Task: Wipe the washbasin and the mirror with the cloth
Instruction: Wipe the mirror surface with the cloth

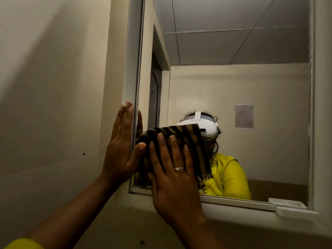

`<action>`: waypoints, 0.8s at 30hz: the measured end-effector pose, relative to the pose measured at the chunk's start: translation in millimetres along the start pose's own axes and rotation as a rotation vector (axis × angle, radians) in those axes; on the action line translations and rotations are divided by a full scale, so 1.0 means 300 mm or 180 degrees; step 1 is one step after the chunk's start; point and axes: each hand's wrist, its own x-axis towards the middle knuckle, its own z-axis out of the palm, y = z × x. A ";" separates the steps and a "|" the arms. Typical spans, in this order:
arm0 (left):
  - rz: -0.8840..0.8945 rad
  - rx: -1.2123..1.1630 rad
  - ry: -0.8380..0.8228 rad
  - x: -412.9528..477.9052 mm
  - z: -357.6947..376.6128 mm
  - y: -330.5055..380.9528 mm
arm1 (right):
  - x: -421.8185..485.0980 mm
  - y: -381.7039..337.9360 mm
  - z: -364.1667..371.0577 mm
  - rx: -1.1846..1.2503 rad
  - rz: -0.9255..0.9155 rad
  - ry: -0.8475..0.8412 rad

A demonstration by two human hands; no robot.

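Wiping mirror [233, 87] mid-picture | right hand [172, 169] flat, pressing cloth [190, 137] | left hand [120, 144] flat on frame [131, 69], empty | washbasin unseen, progress unclear

Woven matt fabric, fringed edge, on cloth [181, 135]. Glossy smooth glass in mirror [251, 87]. Smooth satin finish on frame [132, 51]. Matt paint on wall [53, 87]. Polished metal on ring [179, 169]. Smooth plastic in tray [294, 212].

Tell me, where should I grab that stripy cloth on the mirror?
Pinch the cloth by its fringed right edge, coming in from the right. That edge hangs free beside the flat right hand, which presses the middle against the mirror. The left hand crowds the other side.
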 end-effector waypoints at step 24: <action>-0.0305 0.0853 0.0358 -0.016 0.045 0.083 | -0.172 0.327 -0.156 -0.0425 0.0425 -0.0103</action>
